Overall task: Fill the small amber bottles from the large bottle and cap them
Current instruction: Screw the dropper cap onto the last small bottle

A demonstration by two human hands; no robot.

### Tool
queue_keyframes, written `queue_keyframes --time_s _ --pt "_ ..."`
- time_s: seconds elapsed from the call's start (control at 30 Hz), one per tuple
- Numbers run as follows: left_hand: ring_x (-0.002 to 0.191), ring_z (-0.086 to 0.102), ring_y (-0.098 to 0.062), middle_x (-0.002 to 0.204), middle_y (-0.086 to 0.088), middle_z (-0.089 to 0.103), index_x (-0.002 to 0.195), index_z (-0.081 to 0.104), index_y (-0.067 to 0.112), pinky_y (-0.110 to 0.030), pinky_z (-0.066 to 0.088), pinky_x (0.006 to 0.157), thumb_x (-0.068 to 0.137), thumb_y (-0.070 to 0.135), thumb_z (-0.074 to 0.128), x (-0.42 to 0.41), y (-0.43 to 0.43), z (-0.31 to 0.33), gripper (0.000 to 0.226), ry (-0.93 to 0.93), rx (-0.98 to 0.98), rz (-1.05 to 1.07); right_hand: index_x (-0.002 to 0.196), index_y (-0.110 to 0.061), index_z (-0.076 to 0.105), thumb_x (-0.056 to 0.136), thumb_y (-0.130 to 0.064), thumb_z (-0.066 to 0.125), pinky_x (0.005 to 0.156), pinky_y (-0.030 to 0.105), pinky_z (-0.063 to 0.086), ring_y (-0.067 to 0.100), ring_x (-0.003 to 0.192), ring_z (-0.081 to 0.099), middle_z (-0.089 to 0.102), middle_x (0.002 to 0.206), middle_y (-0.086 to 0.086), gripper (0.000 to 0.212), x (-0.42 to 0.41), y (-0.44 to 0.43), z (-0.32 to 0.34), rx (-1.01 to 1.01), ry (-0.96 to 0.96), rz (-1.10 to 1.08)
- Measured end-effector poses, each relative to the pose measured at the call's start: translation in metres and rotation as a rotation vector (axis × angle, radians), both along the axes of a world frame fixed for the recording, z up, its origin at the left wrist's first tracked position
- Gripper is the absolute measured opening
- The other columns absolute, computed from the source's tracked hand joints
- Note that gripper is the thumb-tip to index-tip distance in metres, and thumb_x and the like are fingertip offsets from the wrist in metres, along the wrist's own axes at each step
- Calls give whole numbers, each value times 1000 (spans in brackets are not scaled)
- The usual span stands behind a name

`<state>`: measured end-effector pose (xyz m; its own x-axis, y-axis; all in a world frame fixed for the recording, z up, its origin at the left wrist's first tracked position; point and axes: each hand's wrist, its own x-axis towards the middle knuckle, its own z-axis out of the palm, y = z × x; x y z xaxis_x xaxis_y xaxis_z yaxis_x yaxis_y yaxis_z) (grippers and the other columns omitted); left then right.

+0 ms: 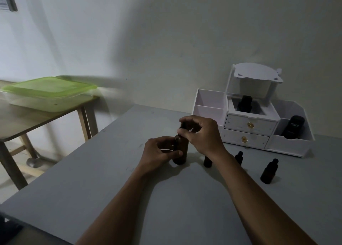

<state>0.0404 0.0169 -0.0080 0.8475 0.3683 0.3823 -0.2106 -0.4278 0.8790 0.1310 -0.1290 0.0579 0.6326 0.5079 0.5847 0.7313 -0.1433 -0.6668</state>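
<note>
Head: large bottle [183,146] inside left grip [161,152]

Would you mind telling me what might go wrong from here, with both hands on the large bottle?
1. The right hand pinches the cap while the left hand holds the large bottle at its body; a slipping grip may tip it and spill on the table.
2. The nearest small bottle stands just beside the right wrist, so a lowered forearm might knock it over.
</note>
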Motion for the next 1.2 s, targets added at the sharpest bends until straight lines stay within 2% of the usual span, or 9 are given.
queue_keyframes --time_s 0.13,0.23,0.3,0.53,0.7,0.87,0.93,1.1,1.2 --pt "92 72 -5 103 4 75 117 71 13 -17 56 77 76 15 83 0 1 0 43 -11 7 -11 109 -22 73 76 -30 85 70 9 54 1 80 66 70 90 -11 35 0 0 1 6 9 -10" --pt "93 72 -5 103 4 75 116 71 15 -18 56 78 76 15 83 -1 1 0 41 -9 -2 -16 113 -22 75 82 -13 76 80 18 58 1 92 70 75 101 -11 32 2 -3 4 1 47 60" --pt "93 72 -6 104 2 75 116 72 15 -19 57 78 76 15 83 0 1 0 42 -11 -5 -12 107 -20 77 82 -5 74 77 14 56 0 89 71 76 98 -9 29 3 -5 5 -15 57 67" --pt "94 72 -8 104 0 75 117 71 12 -20 57 78 75 15 84 0 2 -1 44 -18 -5 -15 106 -22 74 75 -24 86 72 9 54 1 82 68 72 91 -10 33 2 -2 3 0 49 31" --pt "92 72 -7 102 1 75 115 72 14 -19 57 76 74 13 84 0 2 -1 42 -26 -16 -12 113 -18 74 82 -1 74 82 19 58 1 94 71 76 102 -7 35 4 -6 4 -33 92 135" --pt "92 72 -7 104 1 75 117 72 13 -20 58 78 75 15 85 0 2 -2 44 -23 -1 -16 101 -21 75 74 -22 87 72 6 51 -3 83 67 72 89 -14 29 4 -3 1 -26 44 54" --pt "92 72 -8 103 2 75 116 72 14 -22 58 79 75 16 85 0 3 -2 44 -24 0 -16 105 -23 74 75 -26 85 73 8 53 -1 86 66 71 94 -15 32 3 -3 1 -24 35 60" --pt "93 72 -7 102 4 76 114 73 18 -22 58 79 74 18 85 1 2 -2 42 -19 -16 -14 111 -19 75 83 0 72 81 16 57 0 96 70 75 105 -10 34 2 -5 4 -19 78 132" --pt "93 72 -8 102 3 76 114 73 18 -23 59 80 74 19 84 1 2 -2 42 -19 -17 -16 108 -17 76 82 -5 77 74 10 54 -5 88 70 75 97 -9 29 2 -2 2 -21 53 91"
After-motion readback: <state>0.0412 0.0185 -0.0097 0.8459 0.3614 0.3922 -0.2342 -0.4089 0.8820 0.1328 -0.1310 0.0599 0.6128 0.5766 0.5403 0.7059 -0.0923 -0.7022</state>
